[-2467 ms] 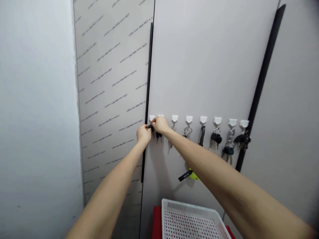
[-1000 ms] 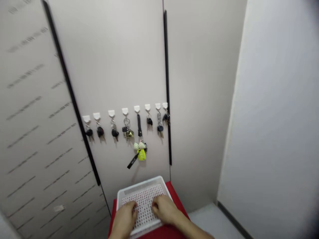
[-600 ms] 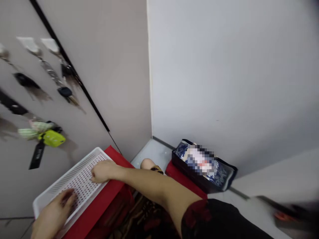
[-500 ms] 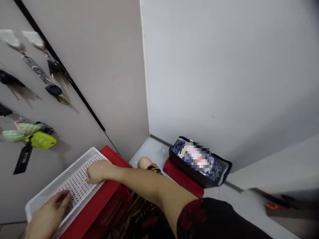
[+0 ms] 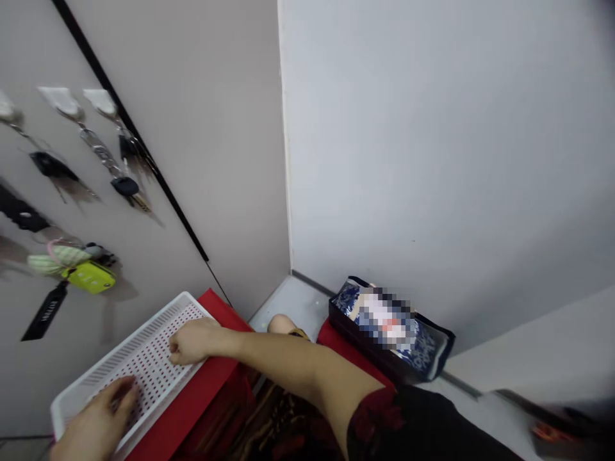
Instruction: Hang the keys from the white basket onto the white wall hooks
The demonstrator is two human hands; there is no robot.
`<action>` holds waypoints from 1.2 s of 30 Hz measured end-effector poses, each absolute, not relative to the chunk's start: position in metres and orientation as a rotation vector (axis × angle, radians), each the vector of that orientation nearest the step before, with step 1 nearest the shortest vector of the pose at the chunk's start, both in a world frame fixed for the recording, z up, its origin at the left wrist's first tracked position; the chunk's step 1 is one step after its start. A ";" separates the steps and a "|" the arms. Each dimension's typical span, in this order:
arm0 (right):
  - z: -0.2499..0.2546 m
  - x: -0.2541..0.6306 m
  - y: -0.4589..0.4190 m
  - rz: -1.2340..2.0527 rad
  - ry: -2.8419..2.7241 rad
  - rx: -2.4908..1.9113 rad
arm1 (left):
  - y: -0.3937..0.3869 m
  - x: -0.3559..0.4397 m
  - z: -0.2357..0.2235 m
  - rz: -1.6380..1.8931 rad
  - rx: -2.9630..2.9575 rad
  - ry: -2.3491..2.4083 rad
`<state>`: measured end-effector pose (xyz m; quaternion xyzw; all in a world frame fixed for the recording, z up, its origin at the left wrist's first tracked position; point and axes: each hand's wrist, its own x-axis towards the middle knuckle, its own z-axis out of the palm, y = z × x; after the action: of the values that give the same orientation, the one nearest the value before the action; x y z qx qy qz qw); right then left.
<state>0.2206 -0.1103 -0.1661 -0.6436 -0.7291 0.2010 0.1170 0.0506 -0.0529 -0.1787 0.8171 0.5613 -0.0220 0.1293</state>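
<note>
A white plastic basket [image 5: 144, 339] with a perforated floor lies at the lower left, on a red surface [image 5: 182, 410]; red shows through its holes. My left hand [image 5: 98, 413] reaches over the near rim at the basket's left end. Its fingers are bent, the thumb stands apart, and nothing shows between them. Across the near rim at the other end lies my right wrist, with my right hand [image 5: 192, 341] inside the basket. Those fingers are curled closed, pointing down toward the floor; what they hold, if anything, is hidden.
Several keys hang from white hooks [image 5: 62, 101] on the left panel, among them a yellow-green key case [image 5: 91, 276] and a black tag [image 5: 45, 312]. A dark open-topped bag [image 5: 375, 355] stands against the white wall [image 5: 432, 128]. My knee [image 5: 281, 324] is between basket and bag.
The view has shifted slightly, so the keys and hooks appear lower and further right. Both hands keep nearly the same place and shape at the basket.
</note>
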 end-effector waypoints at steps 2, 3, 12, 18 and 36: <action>-0.170 0.221 -0.107 0.616 -2.091 -1.848 | -0.061 0.054 -0.167 -0.084 2.370 1.523; -0.172 0.220 -0.105 0.656 -2.054 -1.838 | -0.065 0.054 -0.165 -0.062 2.368 1.483; -0.155 0.207 -0.084 1.420 -1.582 -1.624 | -0.062 0.048 -0.150 0.661 1.983 1.403; 0.000 0.191 -0.074 0.832 -1.620 -0.977 | -0.065 0.052 0.011 1.263 1.719 0.703; 0.058 0.173 -0.086 0.535 -1.588 -0.709 | -0.079 0.063 0.061 1.377 1.676 0.391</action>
<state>0.1730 -0.0861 0.0578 -0.3077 -0.6888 0.2320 0.6140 0.0629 -0.0788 0.0607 0.6783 0.1582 0.5575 0.4517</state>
